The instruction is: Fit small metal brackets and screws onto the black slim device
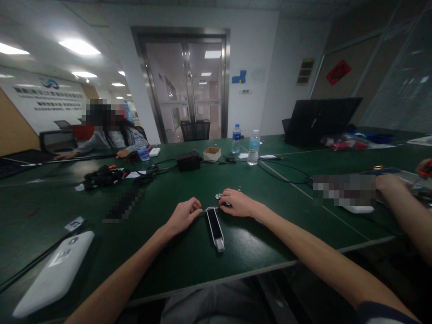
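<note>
Both left hand (185, 217) and right hand (236, 203) pinch narrow, can't tell on what, at the far end of the device (216, 229) flat on the table (266, 238); bits (218, 196) loose by the right suggest unfinished assembly, remainder unclear.
</note>
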Action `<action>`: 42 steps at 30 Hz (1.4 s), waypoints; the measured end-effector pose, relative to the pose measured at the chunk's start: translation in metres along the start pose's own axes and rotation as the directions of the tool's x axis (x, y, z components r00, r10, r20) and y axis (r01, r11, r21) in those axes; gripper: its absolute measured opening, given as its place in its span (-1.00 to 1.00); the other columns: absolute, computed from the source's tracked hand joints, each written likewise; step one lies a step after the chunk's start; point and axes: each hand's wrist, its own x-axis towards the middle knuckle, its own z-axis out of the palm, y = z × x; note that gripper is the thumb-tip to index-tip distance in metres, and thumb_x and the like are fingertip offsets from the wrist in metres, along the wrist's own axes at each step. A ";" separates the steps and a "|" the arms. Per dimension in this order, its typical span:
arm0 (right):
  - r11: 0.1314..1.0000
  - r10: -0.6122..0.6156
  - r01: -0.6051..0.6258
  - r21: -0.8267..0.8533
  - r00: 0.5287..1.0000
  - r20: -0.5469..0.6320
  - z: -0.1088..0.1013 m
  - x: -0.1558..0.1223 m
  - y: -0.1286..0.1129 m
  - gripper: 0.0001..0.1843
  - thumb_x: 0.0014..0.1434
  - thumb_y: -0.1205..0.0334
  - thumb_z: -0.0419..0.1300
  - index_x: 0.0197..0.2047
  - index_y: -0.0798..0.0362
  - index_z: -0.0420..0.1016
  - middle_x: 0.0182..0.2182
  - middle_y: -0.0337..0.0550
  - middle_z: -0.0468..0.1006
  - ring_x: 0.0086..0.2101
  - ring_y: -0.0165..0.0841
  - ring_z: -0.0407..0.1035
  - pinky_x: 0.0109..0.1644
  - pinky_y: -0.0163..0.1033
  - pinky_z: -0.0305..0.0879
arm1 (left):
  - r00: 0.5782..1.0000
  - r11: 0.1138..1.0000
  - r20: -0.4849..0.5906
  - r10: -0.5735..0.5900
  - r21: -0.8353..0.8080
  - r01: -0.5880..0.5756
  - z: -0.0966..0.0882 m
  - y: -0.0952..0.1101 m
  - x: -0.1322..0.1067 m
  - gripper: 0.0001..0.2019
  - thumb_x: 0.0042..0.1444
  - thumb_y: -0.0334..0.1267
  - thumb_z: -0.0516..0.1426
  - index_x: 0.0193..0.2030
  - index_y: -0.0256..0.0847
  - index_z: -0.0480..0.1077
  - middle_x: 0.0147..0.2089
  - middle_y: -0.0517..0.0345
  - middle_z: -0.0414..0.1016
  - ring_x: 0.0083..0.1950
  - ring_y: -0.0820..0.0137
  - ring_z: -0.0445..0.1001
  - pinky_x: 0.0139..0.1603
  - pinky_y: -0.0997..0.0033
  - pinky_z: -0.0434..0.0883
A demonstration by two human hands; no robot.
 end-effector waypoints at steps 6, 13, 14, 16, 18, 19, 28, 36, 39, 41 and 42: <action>0.999 -0.017 0.017 0.030 1.000 -0.009 0.000 0.000 -0.004 -0.82 0.21 0.27 0.11 -0.28 0.12 0.53 -0.28 -0.06 0.48 -0.22 -0.32 0.33 -0.13 -0.24 0.27 | 1.000 1.000 0.016 0.025 0.005 -0.025 0.001 -0.002 0.000 -0.80 0.16 -0.14 0.09 -0.18 -0.20 0.38 -0.24 0.15 0.50 -0.30 0.38 0.45 -0.28 0.40 0.41; 0.999 -0.020 0.021 0.046 1.000 -0.019 0.001 0.001 -0.006 -0.81 0.23 0.22 0.12 -0.24 0.12 0.52 -0.28 -0.07 0.47 -0.23 -0.33 0.34 -0.15 -0.25 0.28 | 0.999 0.998 0.027 0.042 0.056 -0.043 -0.001 0.000 0.000 -0.78 0.15 -0.11 0.11 -0.19 -0.20 0.42 -0.25 0.16 0.51 -0.32 0.39 0.43 -0.31 0.42 0.37; 0.999 -0.023 0.024 0.044 1.000 -0.021 0.002 0.001 -0.006 -0.80 0.23 0.22 0.11 -0.25 0.12 0.52 -0.28 -0.06 0.47 -0.23 -0.33 0.34 -0.15 -0.25 0.28 | 0.998 0.997 0.029 0.049 0.057 -0.050 -0.001 0.000 -0.001 -0.78 0.15 -0.11 0.11 -0.19 -0.20 0.42 -0.26 0.17 0.51 -0.32 0.40 0.43 -0.32 0.43 0.37; 0.999 -0.027 0.028 0.038 0.999 -0.018 0.003 0.001 -0.006 -0.81 0.23 0.24 0.11 -0.28 0.13 0.52 -0.29 -0.07 0.47 -0.25 -0.35 0.35 -0.13 -0.25 0.28 | 0.998 0.996 0.035 0.059 0.059 -0.061 -0.001 0.000 -0.001 -0.78 0.15 -0.11 0.11 -0.18 -0.20 0.43 -0.27 0.17 0.50 -0.34 0.41 0.42 -0.34 0.44 0.35; 0.999 -0.023 0.024 0.038 1.000 -0.012 0.003 0.001 -0.006 -0.81 0.23 0.26 0.11 -0.31 0.13 0.52 -0.30 -0.07 0.47 -0.26 -0.35 0.35 -0.13 -0.25 0.28 | 0.997 0.996 0.043 0.061 0.062 -0.063 -0.001 0.001 -0.001 -0.78 0.15 -0.12 0.11 -0.18 -0.20 0.43 -0.27 0.18 0.50 -0.35 0.41 0.42 -0.37 0.46 0.33; 0.999 -0.020 0.020 0.039 1.000 -0.010 0.003 0.001 -0.006 -0.82 0.22 0.26 0.11 -0.31 0.13 0.52 -0.29 -0.07 0.47 -0.26 -0.36 0.35 -0.13 -0.25 0.29 | 0.997 0.996 0.045 0.060 0.065 -0.063 -0.001 0.002 -0.002 -0.78 0.14 -0.12 0.11 -0.17 -0.20 0.44 -0.27 0.18 0.50 -0.35 0.42 0.41 -0.37 0.46 0.33; 0.999 -0.015 0.015 0.037 1.000 -0.008 0.003 0.001 -0.005 -0.81 0.22 0.26 0.11 -0.30 0.13 0.53 -0.30 -0.07 0.48 -0.27 -0.36 0.36 -0.11 -0.24 0.29 | 0.997 0.992 0.071 0.039 0.113 -0.047 -0.002 0.004 -0.001 -0.78 0.13 -0.16 0.10 -0.14 -0.19 0.43 -0.23 0.14 0.47 -0.31 0.38 0.40 -0.32 0.42 0.34; 0.999 -0.014 0.014 0.035 1.000 -0.014 0.004 0.001 -0.005 -0.82 0.22 0.26 0.11 -0.32 0.12 0.52 -0.33 -0.11 0.48 -0.29 -0.37 0.36 -0.08 -0.23 0.29 | 0.991 0.977 0.114 0.065 0.194 -0.087 -0.003 0.005 0.000 -0.79 0.19 -0.17 0.05 -0.19 -0.18 0.46 -0.23 0.09 0.44 -0.21 0.32 0.39 -0.20 0.36 0.33; 0.999 -0.010 0.010 0.038 1.000 -0.006 0.004 0.001 -0.005 -0.82 0.22 0.26 0.11 -0.32 0.12 0.51 -0.33 -0.10 0.48 -0.30 -0.37 0.36 -0.11 -0.24 0.29 | 0.993 0.979 0.108 0.054 0.191 -0.074 -0.001 0.006 -0.001 -0.78 0.19 -0.15 0.06 -0.17 -0.20 0.45 -0.21 0.08 0.44 -0.21 0.30 0.39 -0.21 0.35 0.33; 0.999 -0.015 0.015 0.038 1.000 -0.001 0.003 0.001 -0.005 -0.82 0.22 0.26 0.11 -0.32 0.12 0.51 -0.32 -0.09 0.48 -0.29 -0.37 0.36 -0.12 -0.25 0.29 | 0.994 0.980 0.098 0.050 0.189 -0.068 0.000 0.005 -0.002 -0.76 0.18 -0.13 0.06 -0.14 -0.20 0.45 -0.20 0.08 0.44 -0.21 0.30 0.39 -0.21 0.35 0.33; 0.999 -0.018 0.018 0.037 1.000 0.001 0.003 0.001 -0.005 -0.81 0.22 0.26 0.11 -0.32 0.12 0.51 -0.32 -0.09 0.48 -0.30 -0.36 0.36 -0.13 -0.25 0.29 | 0.994 0.980 0.096 0.048 0.186 -0.065 0.001 0.005 -0.002 -0.75 0.18 -0.12 0.06 -0.13 -0.20 0.45 -0.20 0.08 0.44 -0.22 0.30 0.39 -0.22 0.35 0.33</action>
